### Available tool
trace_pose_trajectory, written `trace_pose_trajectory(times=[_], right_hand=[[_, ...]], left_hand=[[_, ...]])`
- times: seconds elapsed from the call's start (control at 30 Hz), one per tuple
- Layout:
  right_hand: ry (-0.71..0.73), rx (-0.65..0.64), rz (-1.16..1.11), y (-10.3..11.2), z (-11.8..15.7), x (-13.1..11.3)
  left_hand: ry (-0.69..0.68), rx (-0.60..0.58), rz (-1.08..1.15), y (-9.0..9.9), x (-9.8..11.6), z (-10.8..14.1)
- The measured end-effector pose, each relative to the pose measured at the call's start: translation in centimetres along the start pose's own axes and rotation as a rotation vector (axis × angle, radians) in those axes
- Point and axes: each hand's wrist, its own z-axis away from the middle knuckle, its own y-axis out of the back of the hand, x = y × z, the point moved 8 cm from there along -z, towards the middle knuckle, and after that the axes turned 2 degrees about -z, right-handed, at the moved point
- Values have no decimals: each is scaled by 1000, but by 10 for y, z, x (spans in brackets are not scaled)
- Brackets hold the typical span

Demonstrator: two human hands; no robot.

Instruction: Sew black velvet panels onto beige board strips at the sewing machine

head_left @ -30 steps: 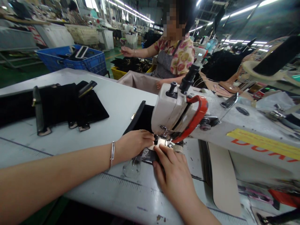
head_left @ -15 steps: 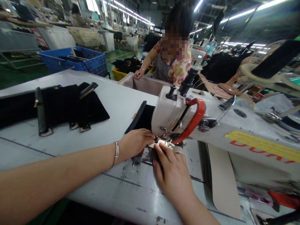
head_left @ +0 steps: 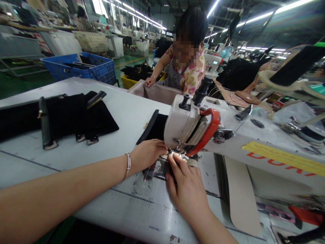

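Observation:
A white sewing machine with a red finger guard stands over the work. Under its head lies a black fabric piece, edged by a dark strip with a gold metal fitting. A small pale patch of the work shows lit beside the needle. My left hand, a silver bangle at the wrist, has its fingers closed together on the work left of the presser foot. My right hand lies with fingers stretched out, their tips pressing on the pale part in front of the needle. The fingertips partly hide the work.
Several similar black pieces lie on the left of the white table. Beige panels stand under the machine arm. Across the table, a person rests a hand on a pinkish-brown bin. A blue crate stands behind.
My hands and the work stay nearly in place at the needle. The view has shifted slightly, and the other person's head has tilted a little.

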Motion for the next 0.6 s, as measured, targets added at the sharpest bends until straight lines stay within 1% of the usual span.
trace_pose_trajectory(times=[0.3,0.43,0.6], right_hand=[[-6,7,-15,0,-2,0],[-7,7,-30,1,-2,0],[-13,13,-56,2,-1,-1]], left_hand=[[10,35,12,2,-3,-4],[-9,55,15,4,-2,-5],[-3,25,5,4,-3,-3]])
